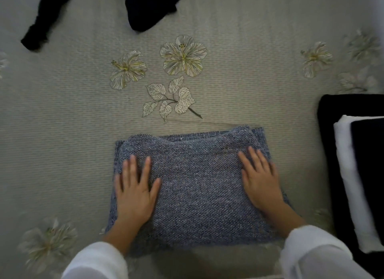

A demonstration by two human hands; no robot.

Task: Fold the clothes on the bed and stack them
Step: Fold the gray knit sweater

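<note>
A folded blue-grey knitted sweater (197, 183) lies on the bed (72, 122) just in front of me. My left hand (135, 191) presses flat on its left side with fingers spread and straight. My right hand (259, 179) lies flat on its right side, fingers straight too. At the right edge sits a stack of folded clothes (353, 164), black below with a white piece and another black piece on top. A crumpled black garment (149, 6) lies unfolded at the far top of the bed.
The bedspread is pale grey-green with printed flowers (182, 56) and leaves. A loose black sleeve or leg (39, 29) of the dark garment reaches toward the top left. Bare bedspread stretches to the left of the sweater.
</note>
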